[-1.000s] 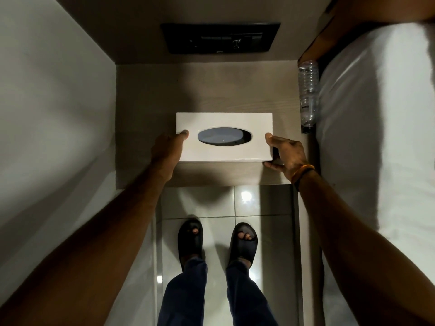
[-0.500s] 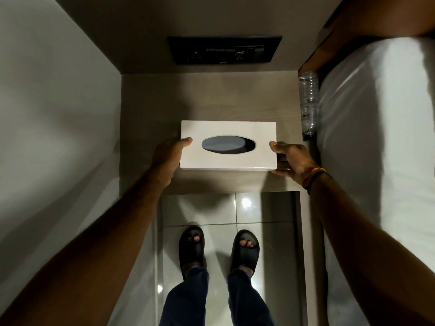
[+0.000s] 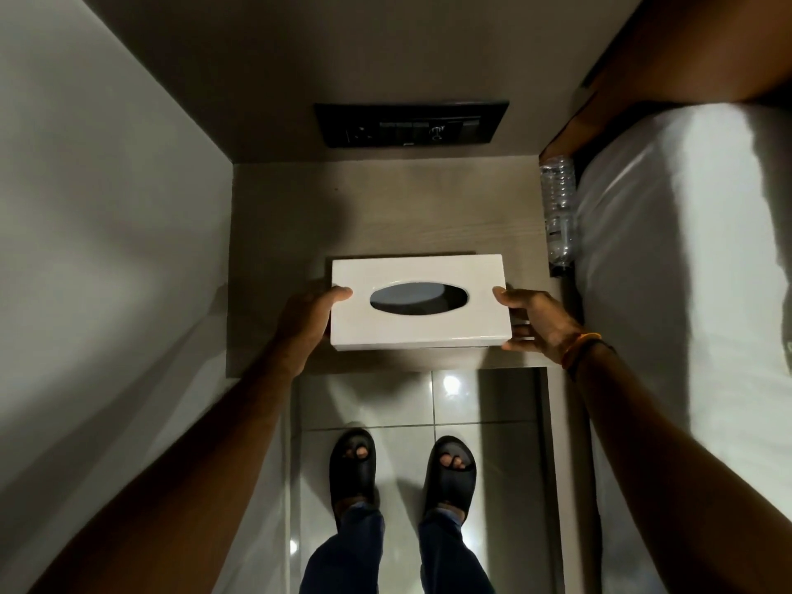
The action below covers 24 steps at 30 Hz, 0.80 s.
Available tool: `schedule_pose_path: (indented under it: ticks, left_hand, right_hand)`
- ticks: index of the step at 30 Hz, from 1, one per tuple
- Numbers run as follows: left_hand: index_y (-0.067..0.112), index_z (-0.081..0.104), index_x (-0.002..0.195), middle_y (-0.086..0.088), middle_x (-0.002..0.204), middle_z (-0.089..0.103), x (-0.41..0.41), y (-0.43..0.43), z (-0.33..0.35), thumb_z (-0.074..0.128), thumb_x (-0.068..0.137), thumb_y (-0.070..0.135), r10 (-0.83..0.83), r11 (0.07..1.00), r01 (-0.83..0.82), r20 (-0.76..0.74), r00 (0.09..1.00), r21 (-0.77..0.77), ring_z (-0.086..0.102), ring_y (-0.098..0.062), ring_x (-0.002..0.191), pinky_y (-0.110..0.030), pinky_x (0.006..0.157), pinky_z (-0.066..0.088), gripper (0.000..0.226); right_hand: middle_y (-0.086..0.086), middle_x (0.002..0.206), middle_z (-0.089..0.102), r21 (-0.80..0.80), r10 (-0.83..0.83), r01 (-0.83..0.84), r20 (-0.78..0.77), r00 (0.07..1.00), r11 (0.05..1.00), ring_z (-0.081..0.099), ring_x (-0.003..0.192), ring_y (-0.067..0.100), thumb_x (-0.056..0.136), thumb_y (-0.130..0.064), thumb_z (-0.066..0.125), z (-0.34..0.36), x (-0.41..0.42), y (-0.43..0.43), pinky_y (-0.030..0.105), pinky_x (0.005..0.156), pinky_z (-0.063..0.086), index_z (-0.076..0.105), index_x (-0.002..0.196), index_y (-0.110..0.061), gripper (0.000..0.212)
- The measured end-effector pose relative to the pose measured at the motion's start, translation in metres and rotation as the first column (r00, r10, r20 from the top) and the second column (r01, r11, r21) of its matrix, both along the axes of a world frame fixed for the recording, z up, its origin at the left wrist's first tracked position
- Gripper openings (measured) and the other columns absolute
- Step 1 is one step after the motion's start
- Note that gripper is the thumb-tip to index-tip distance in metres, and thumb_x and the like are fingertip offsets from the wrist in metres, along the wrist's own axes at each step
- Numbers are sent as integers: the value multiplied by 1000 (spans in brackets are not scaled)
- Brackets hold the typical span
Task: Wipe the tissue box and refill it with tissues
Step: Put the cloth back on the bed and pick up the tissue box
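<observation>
centrally, a white tissue box (image 3: 420,304) sits over the near edge of a wooden counter (image 3: 385,207), clamped between both hands. the left hand (image 3: 306,319) presses its left end, thumb on top; the right hand (image 3: 538,321) presses its right end, fingers partly hidden behind the box. its oval opening looks dark, contents hard to make out. a water bottle (image 3: 558,212) lies at centre right, beside a white bed (image 3: 685,272). a dark wall panel (image 3: 411,124) above is too dim to read.

Wooden shelf (image 3: 385,207): tissue box (image 3: 428,327), water bottle (image 3: 559,207).
</observation>
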<state>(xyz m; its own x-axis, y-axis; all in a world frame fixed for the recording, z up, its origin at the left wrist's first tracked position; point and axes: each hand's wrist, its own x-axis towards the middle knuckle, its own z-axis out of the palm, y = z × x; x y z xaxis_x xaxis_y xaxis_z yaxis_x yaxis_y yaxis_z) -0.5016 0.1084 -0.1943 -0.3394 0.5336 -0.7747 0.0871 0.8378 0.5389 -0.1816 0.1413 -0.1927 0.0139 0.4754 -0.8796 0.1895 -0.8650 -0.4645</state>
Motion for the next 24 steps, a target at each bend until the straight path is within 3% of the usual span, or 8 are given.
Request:
schedule_pose_path:
  ticks: [2,5,8,10,14,17,20,24]
  left_hand:
    - [20,62,75,5,83,67,-2,-2,-1,74,89,38,8,1000,-8,1,1000,-10,63,-17,78,-35,78,52,25]
    - [20,65,73,6,81,70,-3,-4,-3,78,84,38,3,1000,-3,-15,1000,-7,67,-19,83,-44,90,55,25]
    - [24,60,68,12,77,62,1,-4,2,79,85,36,15,998,-11,-63,998,55,59,-9,75,-36,85,48,28]
    - [27,62,65,13,74,64,1,-1,8,81,77,48,27,988,-12,-98,995,153,58,-6,71,-33,83,45,31]
    - [27,67,71,-1,85,74,-5,18,9,65,62,80,26,977,10,-163,986,213,71,-27,84,-50,86,60,55]
    - [29,63,76,2,90,69,-1,45,17,65,73,71,54,970,-13,-163,985,242,69,-30,94,-53,90,60,43]
    - [29,64,101,-3,106,65,1,64,11,69,86,52,59,965,-19,-145,988,261,65,-31,105,-53,94,59,29]
    - [13,66,122,-5,106,61,0,74,-6,65,93,35,-28,976,62,-161,986,209,62,-32,108,-53,100,55,36]
  right_hand:
    - [11,111,73,-2,-6,6,-13,1000,1000,67,106,32,94,-43,66,1,2,-3,47,95,54,63,122,-16,39]
    - [8,107,73,3,-31,31,-14,999,1000,67,102,29,96,-38,65,3,5,-6,47,95,53,63,121,-17,33]
    - [4,108,72,46,-45,45,-21,999,998,67,97,27,95,-35,66,10,6,-5,42,85,55,67,109,-23,18]
    - [-3,106,74,98,-66,68,-22,998,993,68,95,23,94,-35,69,15,8,2,38,79,55,70,106,-27,15]
    - [-10,89,80,206,-95,91,8,995,974,72,93,21,87,-44,76,25,1,30,37,77,57,73,108,-25,29]
    - [-8,88,80,268,-140,127,29,990,955,76,87,20,82,-47,80,23,-9,55,33,69,60,74,107,-22,36]
    - [-2,100,79,279,-151,132,48,987,951,77,89,23,80,-47,82,12,-16,73,31,64,60,73,111,-19,43]
    - [2,102,79,264,-121,100,62,991,959,75,96,27,84,-41,80,-7,-20,81,33,72,61,77,95,-22,23]
